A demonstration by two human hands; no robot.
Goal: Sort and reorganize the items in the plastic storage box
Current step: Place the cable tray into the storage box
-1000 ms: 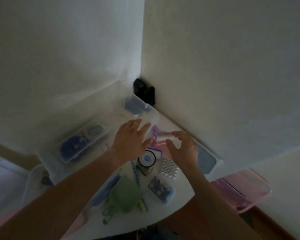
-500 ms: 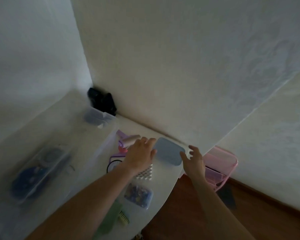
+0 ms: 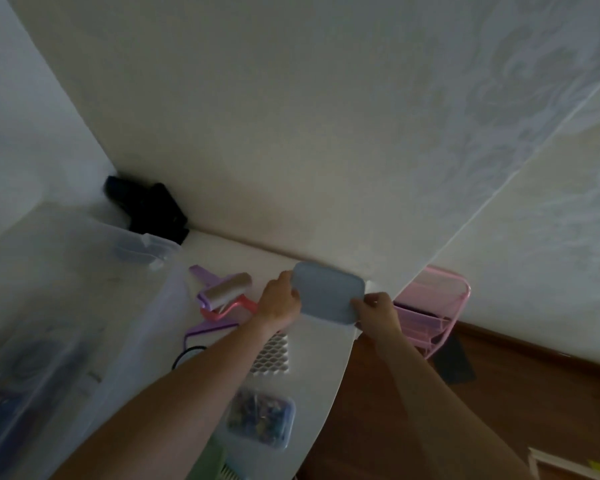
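Head view showed a dim corner where a white table (image 3: pixel 312 344) met pale walls; both hands held a grey-blue lid (image 3: pixel 328 292) near the table's far edge, close to the wall; the left hand (image 3: pixel 279 303) gripped its left edge, fingers curled over the rim, and the right hand (image 3: pixel 376 311) pinched its near right corner, thumb on top; whether the lid lay flat on the table or was lifted slightly could not be told. A clear storage box (image 3: pixel 84 306) stood at the left, its rim and handle toward the corner; a blue item (image 3: pixel 0 410) showed blurred through its wall. Just right of the box lay a lint roller (image 3: pixel 227 291) with a purple handle, touching a pink piece (image 3: pixel 232 308) beneath it; a purple strip (image 3: pixel 208 329) ran out from under the left forearm. A white honeycomb-patterned piece (image 3: pixel 272 356) lay beside that forearm, partly hidden by it; nearer the camera sat a small clear case (image 3: pixel 262 417) of mixed coloured bits, and a green item (image 3: pixel 212 465) showed at the bottom edge. A black object (image 3: pixel 149 211) leaned in the corner behind the box. Off the table's right edge, a pink rack (image 3: pixel 433 313) stood on a brown wooden floor (image 3: pixel 499 410), against the wall.
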